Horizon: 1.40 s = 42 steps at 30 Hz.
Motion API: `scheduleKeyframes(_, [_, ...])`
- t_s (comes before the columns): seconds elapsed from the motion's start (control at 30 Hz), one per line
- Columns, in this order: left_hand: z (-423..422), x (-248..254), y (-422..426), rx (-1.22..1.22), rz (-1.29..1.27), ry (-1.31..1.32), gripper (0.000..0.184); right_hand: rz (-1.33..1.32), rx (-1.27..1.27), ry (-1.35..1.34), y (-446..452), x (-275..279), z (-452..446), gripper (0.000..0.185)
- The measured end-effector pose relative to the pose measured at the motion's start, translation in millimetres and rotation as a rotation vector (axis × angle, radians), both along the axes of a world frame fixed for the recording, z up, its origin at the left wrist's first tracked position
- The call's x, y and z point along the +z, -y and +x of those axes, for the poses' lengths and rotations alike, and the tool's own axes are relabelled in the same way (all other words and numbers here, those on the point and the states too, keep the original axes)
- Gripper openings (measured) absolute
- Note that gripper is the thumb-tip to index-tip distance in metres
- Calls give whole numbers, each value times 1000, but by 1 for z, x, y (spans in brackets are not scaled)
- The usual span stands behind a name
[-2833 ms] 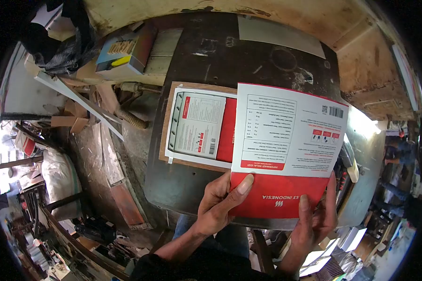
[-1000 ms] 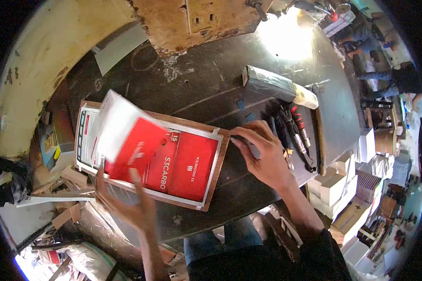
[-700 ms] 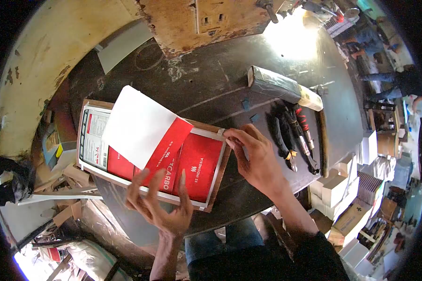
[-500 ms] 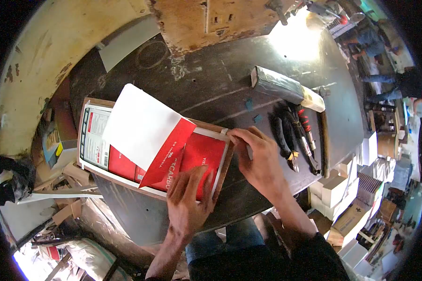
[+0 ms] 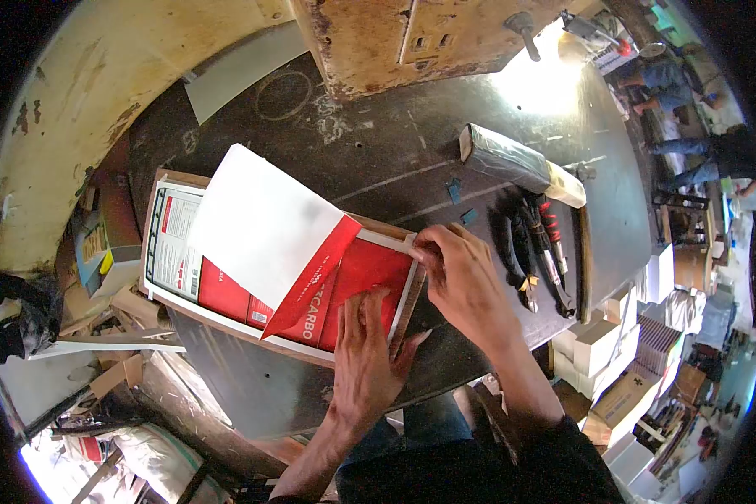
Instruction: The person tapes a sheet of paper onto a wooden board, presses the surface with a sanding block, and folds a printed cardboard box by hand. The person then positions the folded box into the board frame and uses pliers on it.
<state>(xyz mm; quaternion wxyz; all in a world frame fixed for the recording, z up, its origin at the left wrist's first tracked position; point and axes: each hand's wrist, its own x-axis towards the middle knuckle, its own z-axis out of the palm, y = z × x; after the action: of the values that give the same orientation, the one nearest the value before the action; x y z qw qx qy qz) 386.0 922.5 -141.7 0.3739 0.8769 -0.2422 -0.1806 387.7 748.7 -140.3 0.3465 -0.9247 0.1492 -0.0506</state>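
Note:
A shallow brown-edged board lies on the dark table, bearing a red, white and grey printed sheet with a white border. Over its middle stands a raised flap, white with a red printed strip, tilted up from the surface. My left hand rests on the lower right part of the red print, its fingers stretched out and its thumb apart. At the upper right corner, my right hand has thumb and fingers pinched together on the white border; what exactly lies between the fingertips is partly hidden.
On the dark table lie a long wrapped block, dark-handled pliers, a red-gripped tool and small blue scraps. A worn machine body stands at the back. Boxes are stacked right; people stand farther off.
My left hand has moved right across the red print, and its fingers are straighter. My right hand stays at the corner. The whole view has shifted slightly.

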Motion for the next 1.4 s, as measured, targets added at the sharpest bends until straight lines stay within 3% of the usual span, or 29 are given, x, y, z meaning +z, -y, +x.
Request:
scheduleKeyframes(0.23, [3, 4, 2, -18, 2, -17, 81, -24, 22, -134, 3, -1, 9, 12])
scheduleKeyframes(0.3, [4, 8, 2, -24, 18, -11, 81, -62, 25, 92, 1, -13, 5, 12])
scheduleKeyframes(0.47, [4, 8, 0, -35, 39, -27, 84, -34, 9, 44, -4, 7, 9, 11])
scheduleKeyframes(0.53, [5, 11, 1, -32, -53, 35, 70, 28, 42, 25, -5, 27, 9, 12])
scheduleKeyframes(0.57, [7, 13, 1, -34, -54, 33, 70, 218, 136, 32, -6, 39, 11, 14])
scheduleKeyframes(0.63, [10, 20, -3, 68, -211, -40, 46, 501, 289, -43, -8, 58, 12, 21])
scheduleKeyframes(0.67, [7, 22, -8, 64, -215, -40, 46, 497, 286, -41, -6, 62, 12, 21])
scheduleKeyframes(0.73, [-10, 26, -19, 168, -168, -160, 26, 499, 143, 7, 2, 66, 8, 22])
scheduleKeyframes(0.77, [-15, 33, -22, 228, -136, -301, 21, 418, 39, 26, 15, 59, 4, 23])
scheduleKeyframes(0.83, [-22, 29, -29, 232, -138, -286, 19, 232, -251, 49, 30, 51, 1, 21])
scheduleKeyframes(0.87, [-23, 27, -31, 234, -138, -266, 18, 233, -255, 51, 38, 43, -6, 21])
scheduleKeyframes(0.93, [-20, 25, -31, 236, -212, -232, 15, -427, -289, -25, 53, 21, -25, 26])
scheduleKeyframes(1.07, [-22, 26, -28, 322, -224, -157, 10, -380, -207, -54, 57, -4, -52, 34])
scheduleKeyframes(1.2, [-11, 30, -27, 453, -94, -194, 11, -409, -338, 24, 41, -12, -52, 35])
scheduleKeyframes(1.27, [6, 14, -30, 260, 90, 295, 14, -439, -356, 37, 38, -17, -54, 36])
scheduleKeyframes(1.37, [21, 4, -27, 209, 133, 352, 19, -290, -326, -32, 46, -20, -59, 31])
scheduleKeyframes(1.4, [25, 2, -26, 184, 154, 375, 23, -59, -369, -15, 54, -12, -59, 27])
